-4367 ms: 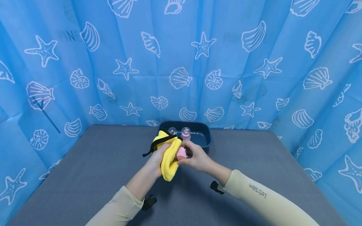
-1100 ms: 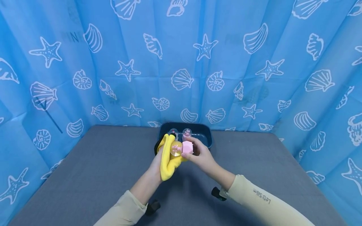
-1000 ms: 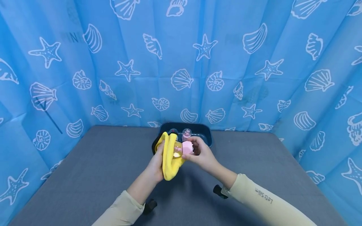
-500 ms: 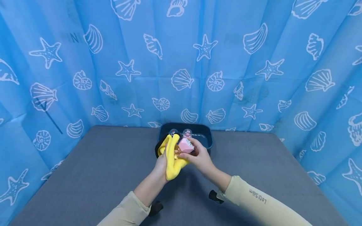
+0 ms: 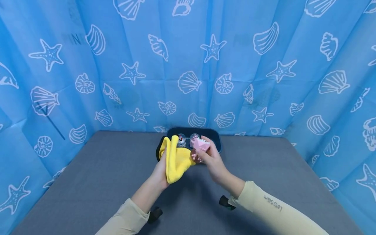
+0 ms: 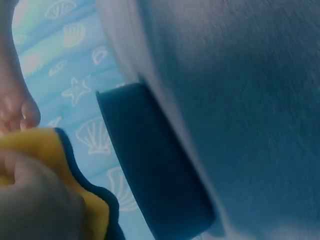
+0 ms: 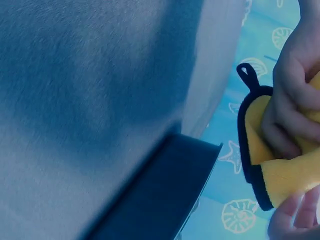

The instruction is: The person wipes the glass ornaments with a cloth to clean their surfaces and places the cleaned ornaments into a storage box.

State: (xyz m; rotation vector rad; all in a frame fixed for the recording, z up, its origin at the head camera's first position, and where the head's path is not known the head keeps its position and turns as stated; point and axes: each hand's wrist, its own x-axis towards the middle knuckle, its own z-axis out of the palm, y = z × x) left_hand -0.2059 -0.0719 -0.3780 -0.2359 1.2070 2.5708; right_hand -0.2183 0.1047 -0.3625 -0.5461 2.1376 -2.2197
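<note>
My left hand [image 5: 160, 171] grips a folded yellow cloth [image 5: 177, 166] with black edging; its hanging loop shows in the right wrist view. Beside the cloth, my right hand [image 5: 215, 164] pinches a small snow globe [image 5: 201, 144] by its pink faceted base. The globe is tipped, its clear dome with pink figures pointing down and left, right at the cloth's edge. Behind the hands, a dark blue tray [image 5: 215, 138] contains two more snow globes, one with a dark and red figure [image 5: 181, 140] and a pink one [image 5: 193, 137] partly covered by the held globe.
The tray stands at the far edge of the grey table [image 5: 123, 182]. A blue curtain [image 5: 188, 58] with white shells and starfish hangs behind it. Black wrist straps [image 5: 155, 214] show below both forearms.
The snow globe has come out of the cloth's fold and moved right, its base tilting up. The left hand has drawn slightly left with the cloth, uncovering more of a globe in the tray.
</note>
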